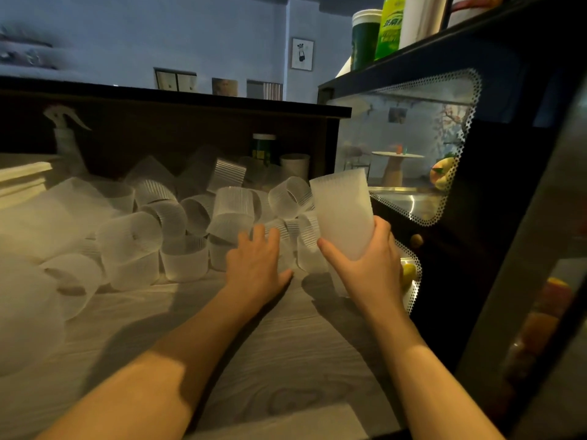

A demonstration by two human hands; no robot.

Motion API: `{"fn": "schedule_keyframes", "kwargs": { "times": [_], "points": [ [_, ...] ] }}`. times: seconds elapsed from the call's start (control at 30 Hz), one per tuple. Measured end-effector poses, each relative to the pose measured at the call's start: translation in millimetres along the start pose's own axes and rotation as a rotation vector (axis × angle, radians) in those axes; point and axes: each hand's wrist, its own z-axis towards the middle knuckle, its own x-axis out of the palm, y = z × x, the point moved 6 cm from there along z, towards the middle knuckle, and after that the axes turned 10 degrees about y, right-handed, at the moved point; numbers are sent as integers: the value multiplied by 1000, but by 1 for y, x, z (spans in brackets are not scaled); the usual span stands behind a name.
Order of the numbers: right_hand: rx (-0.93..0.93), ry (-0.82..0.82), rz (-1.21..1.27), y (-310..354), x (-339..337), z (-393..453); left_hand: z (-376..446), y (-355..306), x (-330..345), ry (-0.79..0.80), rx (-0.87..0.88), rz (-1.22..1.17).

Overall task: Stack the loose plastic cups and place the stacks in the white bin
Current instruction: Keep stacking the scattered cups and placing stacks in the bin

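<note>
My right hand [365,258] wraps a light, bendy cup stack [344,211] mid-frame, my left hand [257,265] is spread open, empty, by loose cups [178,223] on the counter [286,344], so I squeeze sides softly.

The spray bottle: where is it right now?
In the head view, the spray bottle stands far left at the back, against the dark counter, behind the loose cups and beside the cream trays.
</note>
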Motion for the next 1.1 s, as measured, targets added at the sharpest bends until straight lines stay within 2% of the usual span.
{"fn": "schedule_keyframes", "kwargs": {
  "times": [0.17,0.3,0.5,0.57,0.63,0.7,0.77,0.93,1.1],
  "points": [
    [-10,13,-6,0,1,0,-7,7,-10,-103,29,-139],
    [-16,30,-10,2,3,-2,-16,22,-24,-140,11,-351],
    [-85,115,-35,8,10,-3,-41,62,-70,-323,-24,-555],
    [-113,161,-88,12,12,-4,-51,88,-82,-387,-85,-707],
    [-156,201,-138,17,14,-6,-61,107,-86,-426,-119,-962],
    [-218,263,-181,23,21,-9,-65,114,-88,-431,-106,-1251],
    [-281,337,-242,28,32,-12,-63,114,-91,-426,-62,-1366],
    [-420,403,-325,40,48,-23,-63,103,-94,-318,47,-1244],
    [-498,413,-347,44,53,-29,-64,78,-84,-185,143,-1011]
  ]
}}
